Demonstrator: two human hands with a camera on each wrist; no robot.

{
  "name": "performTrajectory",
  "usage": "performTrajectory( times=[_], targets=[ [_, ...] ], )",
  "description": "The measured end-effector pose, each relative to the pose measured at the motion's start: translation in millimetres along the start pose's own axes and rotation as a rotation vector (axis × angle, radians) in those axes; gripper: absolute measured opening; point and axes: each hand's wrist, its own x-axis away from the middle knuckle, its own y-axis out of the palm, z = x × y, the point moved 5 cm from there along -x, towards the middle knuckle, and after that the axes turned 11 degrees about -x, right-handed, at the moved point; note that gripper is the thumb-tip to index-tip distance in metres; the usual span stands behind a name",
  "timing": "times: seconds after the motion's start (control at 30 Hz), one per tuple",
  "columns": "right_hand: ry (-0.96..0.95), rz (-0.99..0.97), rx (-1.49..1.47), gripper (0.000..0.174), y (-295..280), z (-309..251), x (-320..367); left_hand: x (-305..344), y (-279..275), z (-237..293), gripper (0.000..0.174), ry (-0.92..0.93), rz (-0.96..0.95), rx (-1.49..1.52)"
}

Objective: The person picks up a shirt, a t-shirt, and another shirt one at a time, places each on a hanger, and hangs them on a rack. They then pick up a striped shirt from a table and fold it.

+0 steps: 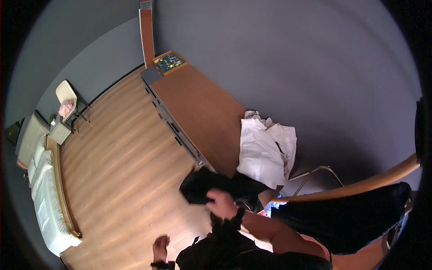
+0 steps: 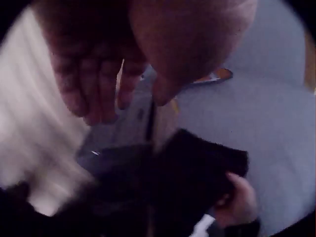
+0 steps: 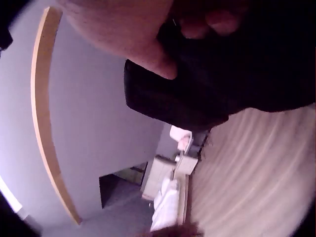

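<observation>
A black cloth (image 1: pixel 202 182) hangs at the near end of the brown cabinet top, gripped by my right hand (image 1: pixel 221 204). In the right wrist view the thumb and fingers of that hand (image 3: pixel 143 44) pinch the dark fabric (image 3: pixel 197 94). The left wrist view also shows the black cloth (image 2: pixel 192 173) held at its right edge. My left hand (image 1: pixel 160 247) is away from the cloth at the lower left, holding nothing; its fingers (image 2: pixel 101 89) hang extended in the left wrist view. White garments (image 1: pixel 261 150) lie on the cabinet beside the black cloth.
The brown cabinet top (image 1: pixel 198 103) runs along the grey wall to a framed board (image 1: pixel 169 62). A curved wooden bar (image 1: pixel 360 186) with a dark cloth (image 1: pixel 346 220) draped there is at the right. A chair (image 1: pixel 66 92) and a bed (image 1: pixel 49 216) stand at the far left.
</observation>
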Motion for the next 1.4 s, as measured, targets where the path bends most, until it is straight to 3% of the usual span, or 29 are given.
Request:
performTrajectory(
  times=[0.03,0.1,0.13,0.17,0.23,0.3,0.37,0.43,0.5,0.53,0.6,0.63,0.7,0.77,0.83,0.87,0.97,1.03,1.1,1.2,1.23,1.3,1.37,1.4],
  targets=[
    [-0.056,-0.073,-0.018,0.022,19,-6,20,-1,21,80,0.032,-0.063,-0.060,0.068],
    [0.013,-0.296,-0.093,0.026,47,-11,51,-12,60,151,0.055,-0.016,-0.422,0.156],
    [0.016,-0.283,-0.093,0.026,48,-12,57,-11,79,177,0.060,-0.059,-0.537,0.197],
    [-0.056,-0.288,-0.170,0.027,49,-15,63,-23,98,169,0.062,-0.062,-0.656,0.193],
    [-0.130,-0.286,-0.242,0.029,40,-19,67,-28,131,183,0.060,0.147,-0.746,-0.116],
    [-0.150,-0.331,-0.235,0.035,23,-15,63,-27,147,191,0.056,0.067,-0.802,-0.048],
    [-0.112,-0.413,-0.202,0.055,8,-3,65,-22,152,189,0.051,-0.017,-0.853,0.021],
    [0.362,-0.452,-0.456,0.068,-11,10,65,-21,144,191,0.037,0.142,-0.792,-0.081],
    [0.534,-0.234,-0.861,0.074,-29,47,61,-21,130,187,0.027,0.154,-0.648,-0.029],
    [0.524,-0.150,-0.639,0.073,-38,84,58,-17,120,190,0.027,0.174,-0.599,-0.045],
    [0.295,0.079,0.038,0.079,-63,140,46,-7,96,200,0.027,0.196,-0.515,-0.067],
    [0.402,0.247,0.269,0.085,-81,139,45,2,84,208,0.026,0.193,-0.483,-0.064],
    [0.434,0.334,0.097,0.096,-109,175,36,18,60,208,0.024,0.112,-0.440,-0.024],
    [0.519,0.383,0.160,0.100,-136,151,24,29,39,197,0.023,0.133,-0.368,-0.037],
    [0.269,0.466,0.075,0.100,-155,150,10,41,20,184,0.022,0.052,-0.278,0.125],
    [0.226,0.567,0.450,0.103,-160,132,5,48,6,176,0.023,0.040,-0.201,0.251],
    [0.384,0.512,0.640,0.088,-184,144,1,75,-56,154,0.032,0.123,0.016,0.569],
    [0.348,0.531,0.694,0.083,-196,183,2,98,-114,120,0.048,0.203,0.204,0.862],
    [0.311,0.551,0.744,0.078,-195,191,-1,128,-168,91,0.047,0.304,0.366,0.992],
    [0.380,0.505,0.608,0.075,-174,170,8,190,-168,111,0.025,0.264,0.722,0.610],
    [0.398,0.493,0.572,0.074,-165,157,11,202,-157,121,0.022,0.254,0.746,0.523],
    [0.288,0.623,0.573,0.072,-143,141,23,196,-131,131,0.022,0.016,0.526,0.682],
    [0.170,0.699,0.462,0.064,-105,122,44,178,-106,132,0.053,0.191,0.234,0.541],
    [0.238,0.679,0.321,0.062,-83,98,58,174,-95,136,0.057,0.202,0.246,0.524]
  ],
)
